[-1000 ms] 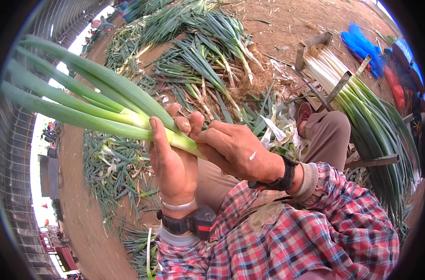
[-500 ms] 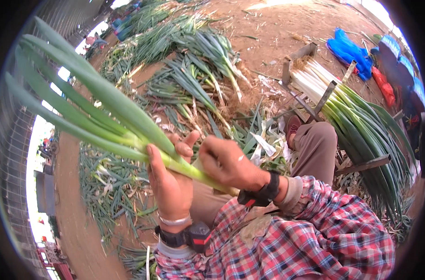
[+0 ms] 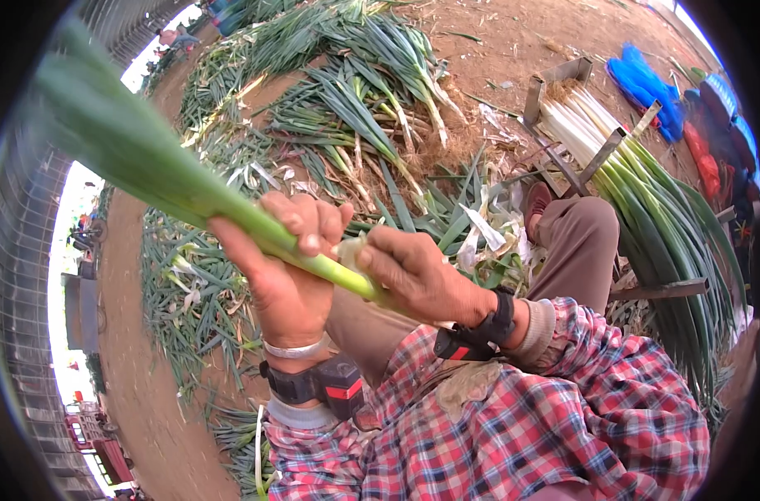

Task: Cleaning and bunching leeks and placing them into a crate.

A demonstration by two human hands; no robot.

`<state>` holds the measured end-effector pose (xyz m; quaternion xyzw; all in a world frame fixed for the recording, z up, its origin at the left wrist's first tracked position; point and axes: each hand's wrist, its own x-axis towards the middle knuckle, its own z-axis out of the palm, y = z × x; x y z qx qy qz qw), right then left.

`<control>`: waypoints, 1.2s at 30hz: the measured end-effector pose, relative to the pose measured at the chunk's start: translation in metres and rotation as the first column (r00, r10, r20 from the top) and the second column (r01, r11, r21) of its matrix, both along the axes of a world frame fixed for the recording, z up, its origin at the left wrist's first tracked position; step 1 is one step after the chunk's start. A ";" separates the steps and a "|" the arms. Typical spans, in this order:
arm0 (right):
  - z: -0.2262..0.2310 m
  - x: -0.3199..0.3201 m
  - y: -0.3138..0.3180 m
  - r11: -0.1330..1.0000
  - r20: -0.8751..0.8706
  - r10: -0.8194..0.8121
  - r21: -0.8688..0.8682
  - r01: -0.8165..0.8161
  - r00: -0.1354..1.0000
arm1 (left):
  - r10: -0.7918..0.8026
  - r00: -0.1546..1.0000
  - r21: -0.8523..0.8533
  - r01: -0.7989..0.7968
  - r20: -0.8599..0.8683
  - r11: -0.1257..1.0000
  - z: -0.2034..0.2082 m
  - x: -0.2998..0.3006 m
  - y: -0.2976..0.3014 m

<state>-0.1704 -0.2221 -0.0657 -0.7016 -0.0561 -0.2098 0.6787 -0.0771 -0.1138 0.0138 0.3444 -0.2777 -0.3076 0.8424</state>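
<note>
A large green onion (image 3: 313, 260) slants across in front of me, its green leaves fanning to the upper left, blurred at their ends. My left hand (image 3: 290, 280) is closed around its stalk, with the thumb along one side and the fingers curled over the other. My right hand (image 3: 422, 280) is closed at the lower, pale part of the stalk. Between its thumb and fingers is a whitish piece of the onion's outer skin (image 3: 349, 252). The root end is mostly hidden behind this hand and wrist.
Green onions (image 3: 380, 108) lie in heaps ahead on the dirt floor, with peeled scraps (image 3: 484, 230) near my shoe. At right a metal rack (image 3: 601, 159) holds a bundle of trimmed onions (image 3: 639, 196). Beyond it lie blue plastic (image 3: 647, 88) and a red bag (image 3: 702, 159).
Both hands and the onion have shifted slightly; its leaves now bunch together and smear with motion. The right hand has gone from a fist above the stalk to gripping pale skin against it.
</note>
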 end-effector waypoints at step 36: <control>-0.023 0.006 -0.009 0.993 0.069 0.096 -0.072 -0.091 0.993 | 0.464 0.883 0.130 -0.469 0.074 0.873 0.031 0.024 0.056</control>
